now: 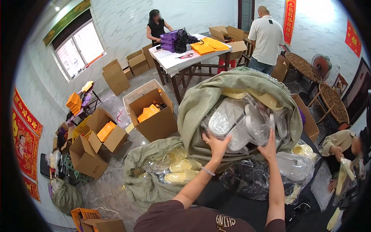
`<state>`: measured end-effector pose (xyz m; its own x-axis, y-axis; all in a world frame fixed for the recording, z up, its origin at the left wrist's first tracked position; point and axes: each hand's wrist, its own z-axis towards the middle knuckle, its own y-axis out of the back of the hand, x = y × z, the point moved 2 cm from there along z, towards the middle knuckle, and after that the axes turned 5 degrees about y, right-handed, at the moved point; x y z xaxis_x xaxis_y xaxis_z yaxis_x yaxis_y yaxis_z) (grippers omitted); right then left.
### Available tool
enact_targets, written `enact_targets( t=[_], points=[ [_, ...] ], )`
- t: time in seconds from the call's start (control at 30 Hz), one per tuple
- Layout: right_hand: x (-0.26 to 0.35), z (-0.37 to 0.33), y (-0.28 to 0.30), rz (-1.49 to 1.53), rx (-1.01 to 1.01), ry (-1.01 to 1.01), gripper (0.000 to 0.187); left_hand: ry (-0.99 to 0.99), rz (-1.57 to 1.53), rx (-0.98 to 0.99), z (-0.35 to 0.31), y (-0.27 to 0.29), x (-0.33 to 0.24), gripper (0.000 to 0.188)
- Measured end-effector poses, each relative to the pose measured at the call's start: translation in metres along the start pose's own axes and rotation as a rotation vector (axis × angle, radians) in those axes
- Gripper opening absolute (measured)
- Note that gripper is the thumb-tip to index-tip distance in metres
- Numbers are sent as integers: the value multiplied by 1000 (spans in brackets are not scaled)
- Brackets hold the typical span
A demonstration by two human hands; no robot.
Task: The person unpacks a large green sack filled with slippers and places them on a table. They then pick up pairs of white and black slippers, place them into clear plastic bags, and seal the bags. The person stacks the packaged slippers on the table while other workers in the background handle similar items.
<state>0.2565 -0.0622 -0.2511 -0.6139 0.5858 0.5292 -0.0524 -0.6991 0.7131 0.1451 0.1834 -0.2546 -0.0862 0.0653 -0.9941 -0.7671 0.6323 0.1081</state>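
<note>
At the sack, your left hand and right hand flank wrapped slippers. Spread fingers likely steady them from both sides.

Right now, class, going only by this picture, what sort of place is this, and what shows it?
Probably a packing or sorting workshop: a large green sack of plastic-wrapped slippers, several open cardboard boxes, and a table bearing purple and orange goods.

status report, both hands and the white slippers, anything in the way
Left hand open at lower left of white slippers, right hand open at their right. Slippers in clear plastic, inside mouth of large green sack. No obstruction seen.
</note>
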Motion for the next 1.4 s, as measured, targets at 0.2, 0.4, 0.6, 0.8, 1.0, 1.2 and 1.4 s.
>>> enact_targets(
  t=[0.2,0.4,0.6,0.8,1.0,1.2,1.4],
  points=[
    [-12,-12,5,112,-180,51,94,251,-278,-5,15,-3,20,120],
    [26,-8,-34,-354,-98,-243,108,52,-70,-31,1,-16,5,63],
    [-13,1,-30,-237,-219,-69,77,-32,-91,13,-19,-15,-8,64],
    [-19,-17,11,-13,-181,88,54,127,-582,136,-14,-26,-40,31],
    [67,-20,67,122,-122,217,53,-26,-433,62,-58,-43,-56,19],
    [95,-37,121,3,-132,369,53,-326,-376,78,-100,-41,-77,26],
    [116,-66,184,-155,-190,482,40,95,-430,554,-119,-38,-18,40]
  ],
)
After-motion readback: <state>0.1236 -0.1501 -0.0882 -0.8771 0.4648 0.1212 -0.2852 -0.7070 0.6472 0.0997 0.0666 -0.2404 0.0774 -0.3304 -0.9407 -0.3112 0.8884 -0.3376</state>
